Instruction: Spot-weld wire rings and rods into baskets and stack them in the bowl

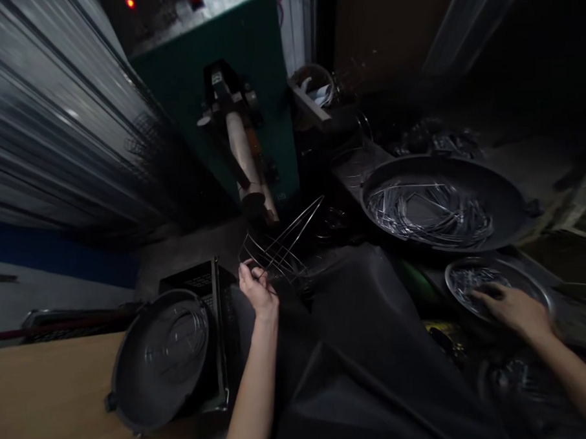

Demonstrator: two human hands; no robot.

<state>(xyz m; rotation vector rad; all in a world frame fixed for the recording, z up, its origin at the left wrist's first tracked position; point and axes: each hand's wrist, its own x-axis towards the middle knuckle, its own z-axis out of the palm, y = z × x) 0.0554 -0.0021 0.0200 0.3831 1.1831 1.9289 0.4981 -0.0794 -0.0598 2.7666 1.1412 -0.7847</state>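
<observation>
My left hand [258,289] is closed on the near edge of a bent wire frame [279,249], a thin metal grid with a long loop rising to the right. The frame is held in the air over my lap, below the arms of a green machine [244,150]. On the right, my right hand [518,310] reaches into a round metal bowl [543,286] of small shiny wire pieces [473,279]. Its fingers are bent together among the pieces, and whatever is between the fingertips is too dark to make out.
Past the bowl stands a wide black pan [509,216] with many bent wires [431,213]. At the left, another black pan [149,387] with a few wire rings stands by a wooden board [52,392]. Dark cloth [361,346] covers my lap. Corrugated metal [40,114] rises behind.
</observation>
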